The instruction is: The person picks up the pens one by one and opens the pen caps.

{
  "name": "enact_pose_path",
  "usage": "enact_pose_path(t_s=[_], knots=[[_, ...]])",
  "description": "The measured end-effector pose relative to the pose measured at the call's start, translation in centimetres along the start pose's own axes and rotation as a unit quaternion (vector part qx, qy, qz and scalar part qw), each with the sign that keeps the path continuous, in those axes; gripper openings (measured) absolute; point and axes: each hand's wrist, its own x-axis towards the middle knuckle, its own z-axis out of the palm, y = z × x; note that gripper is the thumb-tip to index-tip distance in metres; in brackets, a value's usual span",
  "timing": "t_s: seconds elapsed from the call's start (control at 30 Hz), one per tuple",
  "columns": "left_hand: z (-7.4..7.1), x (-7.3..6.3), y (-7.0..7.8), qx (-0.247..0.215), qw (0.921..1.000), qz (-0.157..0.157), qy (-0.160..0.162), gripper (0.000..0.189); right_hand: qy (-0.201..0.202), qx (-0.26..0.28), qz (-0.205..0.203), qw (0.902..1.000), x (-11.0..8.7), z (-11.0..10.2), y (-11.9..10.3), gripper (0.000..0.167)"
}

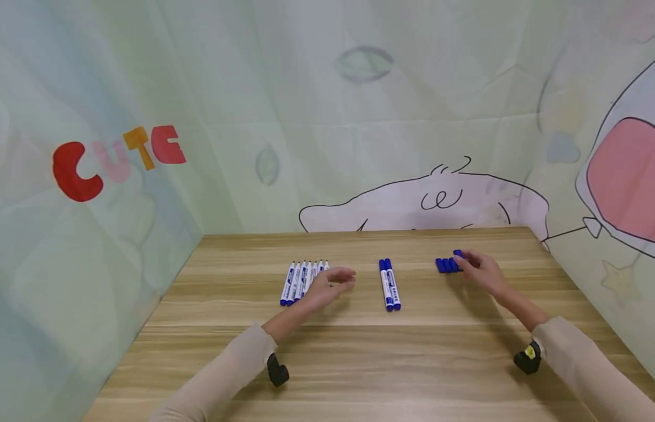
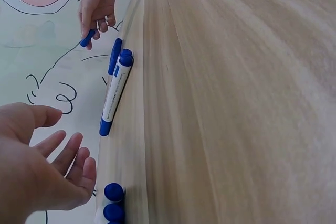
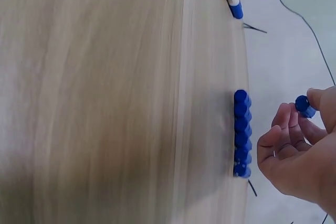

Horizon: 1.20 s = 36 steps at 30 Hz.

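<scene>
My right hand [image 1: 481, 273] pinches a blue marker cap [image 3: 304, 106] between thumb and fingertips, held above the table. Just left of that hand lies a row of blue caps [image 1: 445, 265], side by side, also plain in the right wrist view as a tight line of caps [image 3: 241, 132]. My left hand [image 1: 327, 288] hovers with fingers relaxed and nothing in its grasp. It overlaps the right end of a row of several uncapped white markers [image 1: 295, 284], their black tips pointing away from me. Between the two hands lie two capped blue-and-white markers [image 1: 389, 285] close together.
Everything lies on a wood-grain table [image 1: 359, 363]. A pale printed curtain [image 1: 227, 117] with cartoon drawings hangs behind the table's far edge and along both sides. Each wrist carries a small black camera [image 1: 277, 370].
</scene>
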Motion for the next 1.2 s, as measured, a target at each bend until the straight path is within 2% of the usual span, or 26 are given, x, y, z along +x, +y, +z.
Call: enact_pose_path(t_s=[0.17,0.3,0.47,0.7,1.2], knots=[[0.2,0.0,-0.2,-0.010,0.9996,0.000,-0.025,0.033,0.032,-0.014,-0.004,0.9994,0.2,-0.8,1.2,0.053],[0.3,0.0,-0.4,-0.008,0.9995,0.004,-0.031,0.035,0.050,-0.014,-0.006,0.9986,0.7,-1.6,1.9,0.050],[0.6,-0.4,-0.6,-0.016,0.9988,-0.006,-0.046,0.037,0.039,-0.029,0.005,0.9988,0.9,-2.5,2.8,0.050],[0.8,-0.5,-0.3,-0.029,0.9979,0.001,-0.059,0.038,0.033,-0.112,-0.004,0.9931,1.5,-3.3,4.7,0.048],[0.9,-0.5,-0.4,-0.046,0.9961,-0.004,-0.075,0.041,0.029,-0.175,0.006,0.9841,2.2,-2.6,5.7,0.042]])
